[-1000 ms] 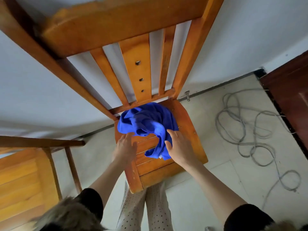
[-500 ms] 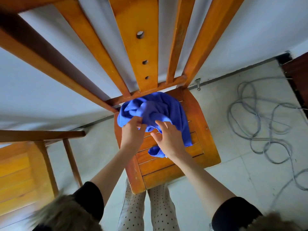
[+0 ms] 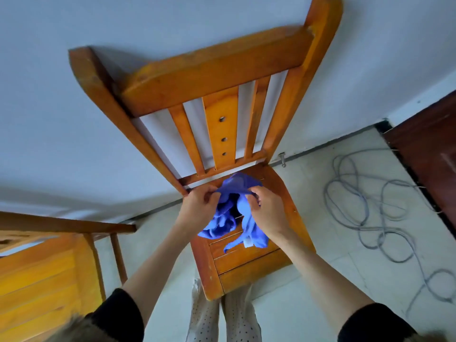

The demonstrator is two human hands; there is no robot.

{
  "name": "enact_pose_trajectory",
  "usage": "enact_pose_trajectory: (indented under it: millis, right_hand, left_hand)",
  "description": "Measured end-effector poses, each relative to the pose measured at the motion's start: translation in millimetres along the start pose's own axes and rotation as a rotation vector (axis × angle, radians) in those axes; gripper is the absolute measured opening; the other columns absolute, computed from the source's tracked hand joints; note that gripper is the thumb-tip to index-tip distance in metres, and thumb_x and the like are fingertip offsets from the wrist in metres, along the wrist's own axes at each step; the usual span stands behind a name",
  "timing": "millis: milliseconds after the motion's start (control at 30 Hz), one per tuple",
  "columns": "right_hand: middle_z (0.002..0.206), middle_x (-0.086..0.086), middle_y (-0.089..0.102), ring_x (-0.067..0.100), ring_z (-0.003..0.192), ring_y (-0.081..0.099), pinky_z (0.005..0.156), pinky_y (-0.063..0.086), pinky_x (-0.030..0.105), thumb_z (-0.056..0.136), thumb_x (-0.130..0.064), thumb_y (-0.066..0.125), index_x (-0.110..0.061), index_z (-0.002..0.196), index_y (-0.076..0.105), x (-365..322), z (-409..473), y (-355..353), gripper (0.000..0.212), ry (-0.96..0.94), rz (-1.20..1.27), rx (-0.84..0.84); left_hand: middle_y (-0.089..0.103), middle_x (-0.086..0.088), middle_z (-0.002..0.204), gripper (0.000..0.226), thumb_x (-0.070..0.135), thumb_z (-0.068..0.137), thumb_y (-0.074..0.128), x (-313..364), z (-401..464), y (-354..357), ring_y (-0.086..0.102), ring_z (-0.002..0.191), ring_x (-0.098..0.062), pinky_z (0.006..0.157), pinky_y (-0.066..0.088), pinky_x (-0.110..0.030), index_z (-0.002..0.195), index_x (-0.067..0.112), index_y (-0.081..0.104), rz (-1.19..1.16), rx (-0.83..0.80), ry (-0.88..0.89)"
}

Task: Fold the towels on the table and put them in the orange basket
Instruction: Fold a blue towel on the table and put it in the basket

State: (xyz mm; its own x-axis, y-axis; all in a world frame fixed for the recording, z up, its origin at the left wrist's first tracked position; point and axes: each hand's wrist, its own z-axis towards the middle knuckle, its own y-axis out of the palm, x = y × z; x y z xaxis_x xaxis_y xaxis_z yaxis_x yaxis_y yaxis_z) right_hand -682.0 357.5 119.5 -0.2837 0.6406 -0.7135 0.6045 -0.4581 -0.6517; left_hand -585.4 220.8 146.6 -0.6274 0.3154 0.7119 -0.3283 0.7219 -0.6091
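Over a wooden chair (image 3: pixel 249 262), the left hand (image 3: pixel 197 208) and right hand (image 3: pixel 267 211) pinch a crumpled, bright blue towel (image 3: pixel 237 186), its folds hanging loose.

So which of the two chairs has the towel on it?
The chair in the middle, whose slatted back stands against the wall. The blue towel hangs over its seat, held by both hands. The other chair, at the left edge, carries nothing visible.

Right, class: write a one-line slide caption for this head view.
Both hands, left hand and right hand, lift a blue towel off a wooden chair.
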Motion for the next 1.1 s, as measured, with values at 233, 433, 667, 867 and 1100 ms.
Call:
enact_pose_trajectory:
  millis: [233, 433, 667, 867, 1100]
  right_hand:
    - [0.082, -0.004, 0.063, 0.006, 0.075, 0.055, 0.067, 0.037, 0.000, 0.088, -0.009, 0.060, -0.007, 0.092, 0.066, -89, -26, -90, 0.007, -0.112, 0.107, 0.102]
    - [0.081, -0.006, 0.056, 0.011, 0.076, 0.053, 0.069, 0.037, 0.009, 0.085, -0.009, 0.064, -0.010, 0.085, 0.069, -167, -50, -123, 0.005, -0.310, 0.032, 0.196]
    - [0.081, -0.015, 0.058, 0.000, 0.075, 0.053, 0.065, 0.038, 0.003, 0.091, -0.013, 0.056, -0.018, 0.089, 0.068, -251, -61, -134, 0.014, -0.505, -0.030, 0.062]
    - [0.084, -0.012, 0.058, 0.001, 0.078, 0.052, 0.062, 0.038, 0.005, 0.095, -0.013, 0.048, -0.017, 0.093, 0.061, -312, -92, -113, 0.013, -0.645, -0.045, -0.248]
    - [0.092, -0.003, 0.061, 0.011, 0.087, 0.054, 0.067, 0.037, 0.012, 0.092, -0.012, 0.051, -0.012, 0.096, 0.064, -398, -162, -54, 0.013, -0.797, -0.016, -0.518]
  left_hand:
    - [0.062, -0.003, 0.083, 0.012, 0.022, 0.090, 0.059, 61, -35, -96, 0.055, 0.076, -0.017, 0.060, 0.034, -0.015, 0.090, 0.011, 0.065, 0.149, 0.005, 0.170]
    - [0.050, 0.014, 0.056, 0.033, 0.034, 0.087, 0.062, 93, -76, -172, 0.046, 0.055, -0.002, 0.053, 0.037, -0.009, 0.059, 0.024, 0.048, 0.170, 0.091, 0.250]
    - [0.057, 0.008, 0.068, 0.020, 0.026, 0.089, 0.060, 82, -144, -246, 0.050, 0.065, -0.007, 0.063, 0.040, -0.021, 0.071, 0.027, 0.053, 0.148, 0.191, 0.177]
    - [0.061, 0.006, 0.079, 0.011, 0.022, 0.096, 0.050, 47, -231, -271, 0.055, 0.075, -0.011, 0.061, 0.038, -0.017, 0.088, 0.021, 0.059, 0.179, 0.423, 0.031]
    - [0.055, 0.004, 0.065, 0.030, 0.039, 0.092, 0.053, -3, -358, -302, 0.049, 0.058, -0.008, 0.052, 0.033, -0.016, 0.069, 0.021, 0.051, 0.062, 0.767, -0.222]
